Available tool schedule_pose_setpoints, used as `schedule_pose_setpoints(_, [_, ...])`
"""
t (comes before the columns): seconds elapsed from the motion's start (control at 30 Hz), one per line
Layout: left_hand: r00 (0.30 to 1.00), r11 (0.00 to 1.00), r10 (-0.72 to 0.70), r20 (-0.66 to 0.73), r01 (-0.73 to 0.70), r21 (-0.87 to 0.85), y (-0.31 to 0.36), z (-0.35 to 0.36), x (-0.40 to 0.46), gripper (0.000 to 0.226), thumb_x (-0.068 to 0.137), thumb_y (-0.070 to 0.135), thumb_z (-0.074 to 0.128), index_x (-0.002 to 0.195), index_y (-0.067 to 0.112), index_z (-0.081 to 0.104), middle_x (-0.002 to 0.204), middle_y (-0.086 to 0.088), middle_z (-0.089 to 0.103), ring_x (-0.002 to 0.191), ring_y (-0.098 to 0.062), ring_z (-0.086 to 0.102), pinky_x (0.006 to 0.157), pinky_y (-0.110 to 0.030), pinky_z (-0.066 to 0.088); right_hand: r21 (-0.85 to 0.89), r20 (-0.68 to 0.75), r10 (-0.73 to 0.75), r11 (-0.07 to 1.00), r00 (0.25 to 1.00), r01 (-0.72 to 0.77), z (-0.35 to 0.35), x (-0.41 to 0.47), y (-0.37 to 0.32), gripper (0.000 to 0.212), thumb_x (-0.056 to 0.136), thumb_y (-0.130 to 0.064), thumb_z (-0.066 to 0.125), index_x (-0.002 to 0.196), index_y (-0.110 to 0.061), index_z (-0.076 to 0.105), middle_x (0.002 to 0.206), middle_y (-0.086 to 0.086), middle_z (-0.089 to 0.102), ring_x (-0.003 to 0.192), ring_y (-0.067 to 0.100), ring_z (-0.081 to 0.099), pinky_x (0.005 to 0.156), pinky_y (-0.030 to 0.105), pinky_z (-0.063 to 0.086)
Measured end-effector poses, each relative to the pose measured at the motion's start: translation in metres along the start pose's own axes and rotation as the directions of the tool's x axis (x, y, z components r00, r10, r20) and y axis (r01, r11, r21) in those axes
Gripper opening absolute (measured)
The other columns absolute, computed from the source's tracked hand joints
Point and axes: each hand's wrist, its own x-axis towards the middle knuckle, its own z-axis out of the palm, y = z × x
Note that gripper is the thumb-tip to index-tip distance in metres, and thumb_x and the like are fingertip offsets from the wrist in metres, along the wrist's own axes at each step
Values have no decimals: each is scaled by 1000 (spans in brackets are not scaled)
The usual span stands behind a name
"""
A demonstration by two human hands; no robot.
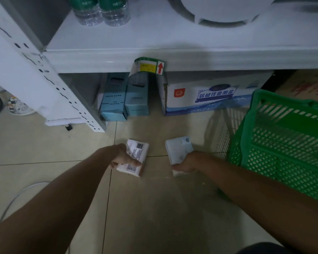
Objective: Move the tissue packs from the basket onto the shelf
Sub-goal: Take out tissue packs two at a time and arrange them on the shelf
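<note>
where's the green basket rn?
Head view, right side: the green basket sits on the tiled floor, just right of the right hand, in front of the white shelf.

Shelf front lies open between water bottles and white fan base.

tissue packs: 2, one white with printed label, one pale blue | green plastic basket: 1 | water bottles: 2 | blue cartons under shelf: 2 | salt carton: 1 | hands: 2
</note>
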Motion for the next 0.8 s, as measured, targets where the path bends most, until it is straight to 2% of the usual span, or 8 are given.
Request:
schedule_pose_setpoints(0.13, [999, 995, 3, 46, 1, -98, 3, 4, -1, 71, 81, 45, 90, 135, 13, 58, 125, -15, 72, 112, -34, 69, 95, -46, 62, 103, -13, -87, 991, 996, 88, -5, -1, -2, 81, 92, -55, 68, 159, -21, 38, 159, 6, 44, 142, 30, 47, 119, 37, 38])
schedule_pose_setpoints(0.27, [998, 983, -26, 65, 38, -181, 3, 7, -1, 71, 80, 50, 89, 132, 14, 57, 131, -18, 70, 120, -37, 69, 104, -50, 59, 250, -112, -64, 964, 992, 90, 3, 1, -8, 103, 75, -61, 83, 157, -17, 40, 155, 9, 49, 139, 28, 51, 115, 38, 43])
schedule_pose_setpoints(0.37, [996, 964, -30, 86, 52, -261, 2, 10, -2, 77, 79, 48, 90, 137, 12, 55, 136, -19, 68, 125, -39, 67, 108, -52, 57, 328, -201, -62, 936, 978, 127, 12, -4, -12, 97, 68, -53, 90, 149, -20, 49, 146, 4, 57, 130, 22, 58, 109, 32, 48])
schedule_pose_setpoints(0.43, [995, 948, -22, 99, 52, -315, 1, 10, -2, 69, 80, 44, 91, 130, 11, 58, 129, -18, 71, 118, -36, 69, 108, -51, 57, 351, -209, -66, 926, 976, 137, 12, -13, -12, 95, 75, -46, 89, 152, -16, 42, 149, 6, 53, 134, 24, 56, 111, 32, 46])
schedule_pose_setpoints(0.5, [995, 934, -2, 103, 39, -356, 0, 9, -3, 57, 81, 41, 91, 121, 12, 62, 113, -13, 75, 102, -29, 73, 98, -45, 61, 389, -185, -46, 914, 982, 117, 10, -18, -10, 102, 80, -42, 87, 156, -7, 30, 155, 11, 45, 140, 27, 49, 111, 30, 42])
schedule_pose_setpoints(0.6, [997, 930, 42, 63, -16, -368, -2, 9, -6, 51, 84, 39, 89, 121, 14, 64, 104, -9, 79, 88, -22, 75, 70, -31, 59, 478, -190, -19, 871, 982, 109, 5, -27, -15, 116, 75, -45, 91, 157, 0, 23, 157, 13, 43, 140, 27, 50, 106, 30, 44])
schedule_pose_setpoints(0.7, [996, 922, 84, 7, -75, -379, -3, 10, -8, 51, 85, 43, 87, 122, 16, 65, 107, -10, 80, 89, -23, 78, 66, -31, 60, 581, -175, -12, 806, 984, 113, 4, -25, -20, 99, 73, -41, 93, 149, -7, 41, 147, 9, 55, 130, 26, 58, 97, 30, 50])
schedule_pose_setpoints(0.8, [993, 874, 117, -30, -117, -472, 0, 8, -12, 52, 86, 40, 87, 125, 17, 62, 116, -14, 78, 103, -30, 78, 89, -44, 66, 717, -162, -30, 683, 986, 138, 2, -20, -24, 84, 45, -53, 98, 117, -22, 69, 127, 3, 72, 105, 20, 70, 91, 34, 59])
